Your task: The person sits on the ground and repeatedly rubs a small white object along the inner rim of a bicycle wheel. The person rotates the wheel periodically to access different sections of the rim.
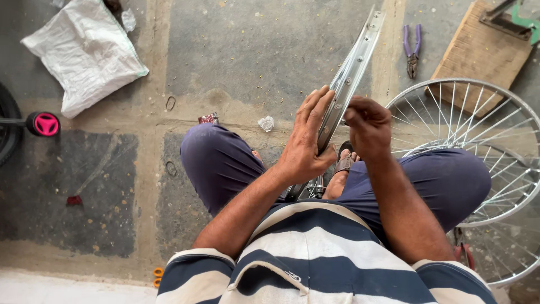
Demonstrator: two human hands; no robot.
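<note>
A bare metal rim (350,73) is held on edge above the lap. Left hand (304,141) is flattened against it, fingers open; right hand (368,126) is pinched at its edge, apparently on 1 small part.

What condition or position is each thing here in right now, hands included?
Left hand: flat against the bare rim, fingers spread.
Right hand: fingertips pinched at the rim's edge.
Bare rim: spokeless, tilted upright between the knees.
Spoked wheel: lying flat on the floor.
Pliers: on the floor, untouched.
White sack: crumpled on the floor.
</note>
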